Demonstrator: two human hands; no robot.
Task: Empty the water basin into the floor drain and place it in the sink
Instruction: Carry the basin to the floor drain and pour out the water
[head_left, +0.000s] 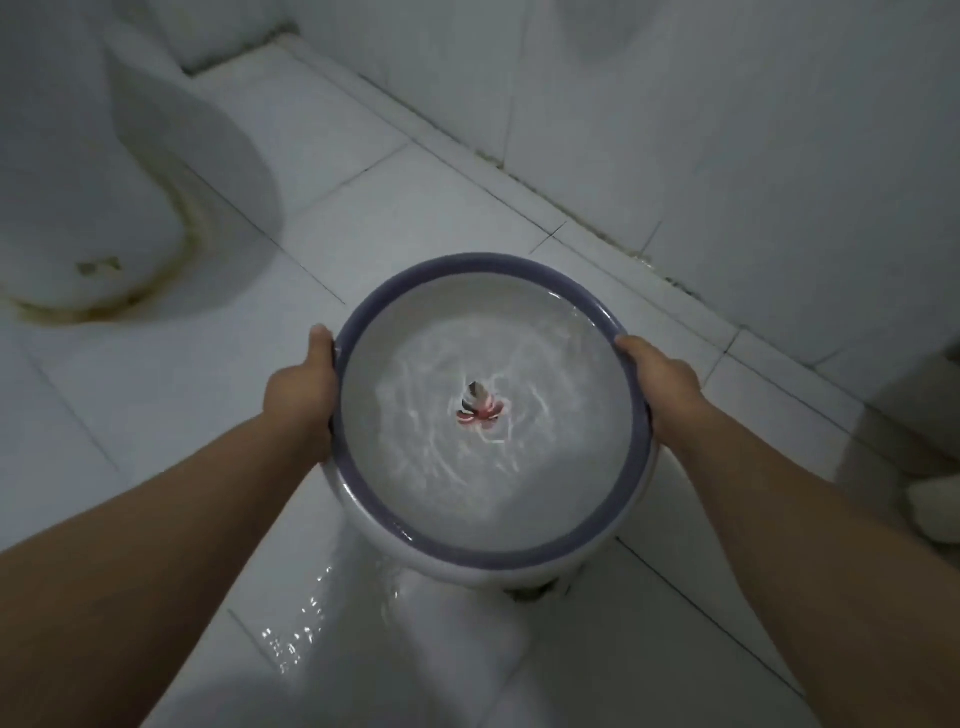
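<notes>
Right, dim light here, and plenty is hard to read. Below the basin (493, 415) sits a dark patch, the floor drain (535, 592), mostly hidden behind the basin's near wall, so its shape cannot be made out. At the right edge a pale object (935, 512) is cut off and too blurred to name. The fingers of both hands are out of sight under the basin's sides.

Looking at room to move: the tiled wall (779, 156) runs diagonally close behind the basin, a toilet base (83, 218) stands well apart at the left, and bare floor (389, 208) opens between them. Wet sheen spreads across the floor tiles nearest the person.

Now the basin itself: white, with a bluish rim, held above the floor, rippling water (441, 467) inside, and a red flower mark (480, 410) on its bottom. The left hand (304, 389) grips the left rim, the right hand (657, 379) clasps the right rim, thumbs over the edge.
</notes>
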